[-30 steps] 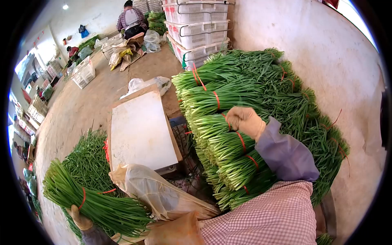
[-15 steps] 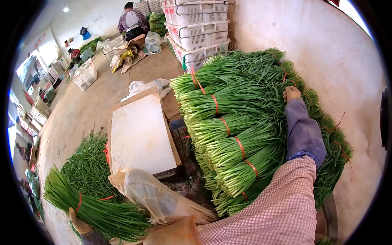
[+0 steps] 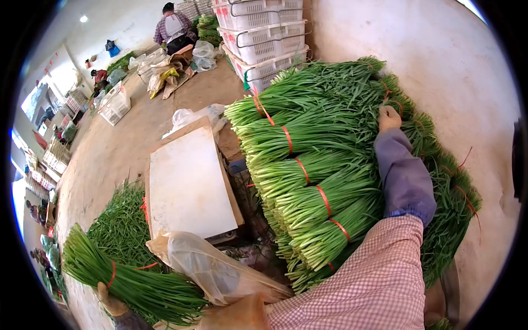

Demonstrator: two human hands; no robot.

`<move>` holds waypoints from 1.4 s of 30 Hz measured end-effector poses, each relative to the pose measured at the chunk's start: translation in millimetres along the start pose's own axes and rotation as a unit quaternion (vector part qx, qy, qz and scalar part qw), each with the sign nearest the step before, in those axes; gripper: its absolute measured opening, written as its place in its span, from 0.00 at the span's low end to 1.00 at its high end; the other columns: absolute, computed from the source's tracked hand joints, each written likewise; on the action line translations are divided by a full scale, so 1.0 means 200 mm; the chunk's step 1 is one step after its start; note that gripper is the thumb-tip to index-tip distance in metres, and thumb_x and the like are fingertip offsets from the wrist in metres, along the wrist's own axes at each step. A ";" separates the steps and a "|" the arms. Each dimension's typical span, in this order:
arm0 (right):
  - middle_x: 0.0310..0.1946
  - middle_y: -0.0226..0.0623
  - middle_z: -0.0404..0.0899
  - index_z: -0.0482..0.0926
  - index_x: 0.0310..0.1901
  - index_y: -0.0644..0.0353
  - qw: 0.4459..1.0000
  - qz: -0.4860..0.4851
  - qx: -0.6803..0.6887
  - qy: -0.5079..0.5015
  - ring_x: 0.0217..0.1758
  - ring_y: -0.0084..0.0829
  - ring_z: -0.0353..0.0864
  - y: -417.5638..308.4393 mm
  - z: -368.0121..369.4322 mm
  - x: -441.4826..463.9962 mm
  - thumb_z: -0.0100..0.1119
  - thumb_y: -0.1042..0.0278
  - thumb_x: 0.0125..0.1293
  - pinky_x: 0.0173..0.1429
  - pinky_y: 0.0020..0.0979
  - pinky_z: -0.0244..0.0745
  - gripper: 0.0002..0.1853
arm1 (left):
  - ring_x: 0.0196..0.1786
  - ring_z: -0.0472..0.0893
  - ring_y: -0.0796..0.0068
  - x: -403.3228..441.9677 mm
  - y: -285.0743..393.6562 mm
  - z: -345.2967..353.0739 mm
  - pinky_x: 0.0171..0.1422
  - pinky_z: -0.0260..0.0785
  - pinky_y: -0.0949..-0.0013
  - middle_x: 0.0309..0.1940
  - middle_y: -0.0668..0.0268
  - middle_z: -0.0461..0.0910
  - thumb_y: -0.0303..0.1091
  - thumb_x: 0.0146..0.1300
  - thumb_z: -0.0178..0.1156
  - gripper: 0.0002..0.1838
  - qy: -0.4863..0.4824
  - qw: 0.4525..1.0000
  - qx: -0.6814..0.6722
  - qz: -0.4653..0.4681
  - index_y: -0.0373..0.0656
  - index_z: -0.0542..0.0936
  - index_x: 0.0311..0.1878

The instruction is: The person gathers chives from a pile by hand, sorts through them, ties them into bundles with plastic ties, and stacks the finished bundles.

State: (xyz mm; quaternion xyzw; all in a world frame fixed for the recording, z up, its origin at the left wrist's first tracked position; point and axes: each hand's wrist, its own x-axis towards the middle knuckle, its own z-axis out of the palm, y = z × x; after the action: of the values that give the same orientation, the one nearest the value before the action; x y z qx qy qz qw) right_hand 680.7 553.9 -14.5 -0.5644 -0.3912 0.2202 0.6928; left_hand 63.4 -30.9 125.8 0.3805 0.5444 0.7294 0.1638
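Note:
In my gloved left hand (image 3: 111, 301), at the lower left, is a bundle of green chives (image 3: 132, 278) with a red tie round it. My fingers grip it from beneath, near the tie. My gloved right hand (image 3: 390, 119) is closed at the far leafy side of a big stack of tied chive bundles (image 3: 324, 143). Whatever its fingers hold, if anything, is hidden. Pale stem ends of the stacked bundles point left, and red ties (image 3: 323, 201) cross them. Behind the held bundle lies a heap of loose chives (image 3: 124, 225).
A white-topped board (image 3: 190, 181) stands between the heap and the stack, with a plastic bag (image 3: 212, 267) over its near side. White crates (image 3: 267, 41) are stacked behind the chives. A wall (image 3: 462, 110) bounds the right. Another person (image 3: 175, 27) sits at the back.
My right hand has moved slightly toward the far side of the stack, still closed. The bundle in my left hand has shifted slightly right and tilted a little. The view has turned slightly.

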 end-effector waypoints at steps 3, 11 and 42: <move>0.25 0.29 0.76 0.81 0.38 0.63 0.984 -0.047 0.142 -0.098 0.25 0.20 0.73 -0.46 0.12 -0.42 0.61 0.71 0.64 0.32 0.26 0.73 0.05 | 0.53 0.78 0.59 0.01 0.00 -0.05 0.55 0.76 0.55 0.59 0.54 0.72 0.45 0.63 0.57 0.35 -0.028 0.999 -0.016 0.005 0.41 0.59 0.70; 0.33 0.42 0.77 0.72 0.58 0.56 0.493 -0.487 -0.194 -0.694 0.43 0.41 0.81 -1.33 0.45 -1.76 0.62 0.51 0.57 0.52 0.43 0.72 0.29 | 0.54 0.78 0.57 0.05 0.15 0.15 0.54 0.77 0.54 0.58 0.51 0.72 0.46 0.61 0.60 0.39 -0.052 0.997 -0.020 0.053 0.38 0.58 0.70; 0.47 0.51 0.76 0.65 0.64 0.63 0.938 0.131 0.183 -0.263 0.45 0.48 0.80 -1.69 -0.11 -1.28 0.65 0.44 0.53 0.53 0.48 0.79 0.42 | 0.49 0.82 0.58 0.32 -0.12 0.08 0.49 0.79 0.66 0.57 0.49 0.74 0.54 0.45 0.75 0.58 -0.357 0.898 0.011 -0.256 0.39 0.53 0.73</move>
State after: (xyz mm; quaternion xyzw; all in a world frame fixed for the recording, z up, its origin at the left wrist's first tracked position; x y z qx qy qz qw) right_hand 498.3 259.7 231.5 -0.3964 -0.4345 0.5174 0.6215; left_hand 28.9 29.9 129.0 0.4645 0.5362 0.4718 0.5237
